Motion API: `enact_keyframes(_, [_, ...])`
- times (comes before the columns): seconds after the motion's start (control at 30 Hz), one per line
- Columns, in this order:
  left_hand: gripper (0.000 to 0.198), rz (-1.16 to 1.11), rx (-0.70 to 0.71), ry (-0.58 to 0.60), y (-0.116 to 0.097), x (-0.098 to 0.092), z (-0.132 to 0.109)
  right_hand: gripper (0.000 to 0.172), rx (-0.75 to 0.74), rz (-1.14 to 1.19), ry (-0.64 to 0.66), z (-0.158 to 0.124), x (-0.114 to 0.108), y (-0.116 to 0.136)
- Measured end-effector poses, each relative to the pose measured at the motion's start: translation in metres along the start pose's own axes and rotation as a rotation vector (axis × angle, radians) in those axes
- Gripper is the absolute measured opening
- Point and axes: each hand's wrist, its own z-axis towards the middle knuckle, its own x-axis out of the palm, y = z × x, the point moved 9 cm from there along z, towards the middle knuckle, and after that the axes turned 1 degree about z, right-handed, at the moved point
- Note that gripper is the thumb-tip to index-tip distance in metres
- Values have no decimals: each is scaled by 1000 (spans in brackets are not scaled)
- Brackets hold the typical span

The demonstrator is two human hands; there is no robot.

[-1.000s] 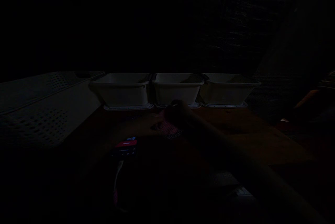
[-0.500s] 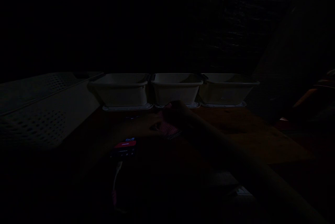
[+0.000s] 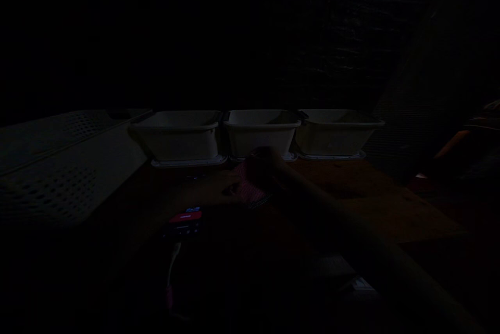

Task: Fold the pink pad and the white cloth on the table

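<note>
- The scene is very dark, and only outlines and a few pale surfaces can be made out.
- The right hand reaches across the table and rests on the far edge of a small pinkish piece; I cannot tell whether its fingers are curled round it or only laid on it.
- The left hand lies just beside that piece on its near left edge, touching it; how its fingers stand is lost in the dark.
- The pinkish piece lies on the table, just in front of the middle tub, between the two hands.
- As a judgement: the piece is being handled on the table and is not in any tub; what the tubs hold cannot be seen.
- Count: three pale tubs in a row at the back, touching side by side.
- One perforated pale crate at the left.
- One small device with a red screen, near the left hand, with one cable running toward the viewer.
- One pinkish piece.
</note>
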Motion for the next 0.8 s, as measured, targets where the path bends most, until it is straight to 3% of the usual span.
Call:
enact_keyframes(0.23, [22,16,1,-3,0,-1,-1,14,47,49,-62,-2,-15,8])
enact_keyframes(0.6, [22,28,-11,11,2,1,0,22,-22,79,-120,1,-15,0])
enact_keyframes(0.8, [23,44,-17,2,-1,-1,0,23,-34,109,-50,-1,-16,9])
